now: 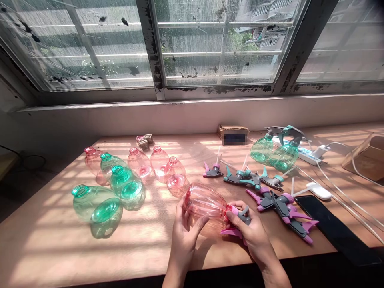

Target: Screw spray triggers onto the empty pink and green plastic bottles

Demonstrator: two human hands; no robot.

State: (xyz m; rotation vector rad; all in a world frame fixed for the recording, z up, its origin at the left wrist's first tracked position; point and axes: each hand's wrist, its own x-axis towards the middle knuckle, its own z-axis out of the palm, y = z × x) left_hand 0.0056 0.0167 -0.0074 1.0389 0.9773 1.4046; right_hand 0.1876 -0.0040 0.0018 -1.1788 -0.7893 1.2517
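I hold a pink transparent bottle (207, 203) sideways just above the wooden table (150, 248). My left hand (184, 234) is wrapped round its body from below. My right hand (250, 234) grips the grey and pink trigger sprayer head (240, 222) sitting at the bottle's neck. Several loose sprayer heads (279, 204), pink and teal, lie just right of my hands. Empty pink bottles (159, 164) and green bottles (120, 184) lie to the left.
Two assembled green spray bottles (274, 150) lie at the back right beside a power strip (303, 154) with white cables. A black phone (333, 228) lies near the front right edge. A small box (233, 134) sits by the window wall.
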